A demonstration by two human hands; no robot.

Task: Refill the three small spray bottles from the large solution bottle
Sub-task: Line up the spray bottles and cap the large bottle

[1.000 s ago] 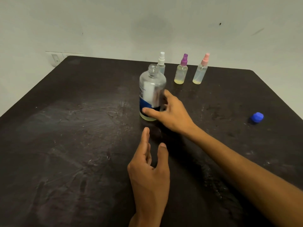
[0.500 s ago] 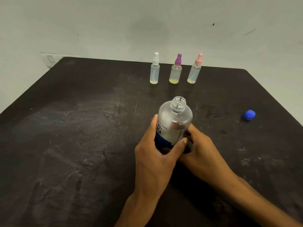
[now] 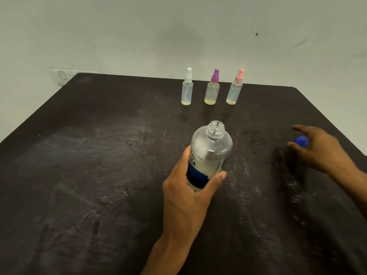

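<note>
Your left hand [image 3: 190,187] wraps the large solution bottle [image 3: 210,153], fingers [image 3: 219,175] curled round its labelled lower half; this steadies it upright on the desk [image 3: 99,175] near the middle, its mouth uncapped. Your right hand [image 3: 315,147] is over the blue cap [image 3: 301,140] at the right, fingers spread around it; it likely means to grasp it, though contact is blurred. The three small spray bottles [image 3: 212,90] stand in a row at the far edge, sprayers on, nearly empty.
</note>
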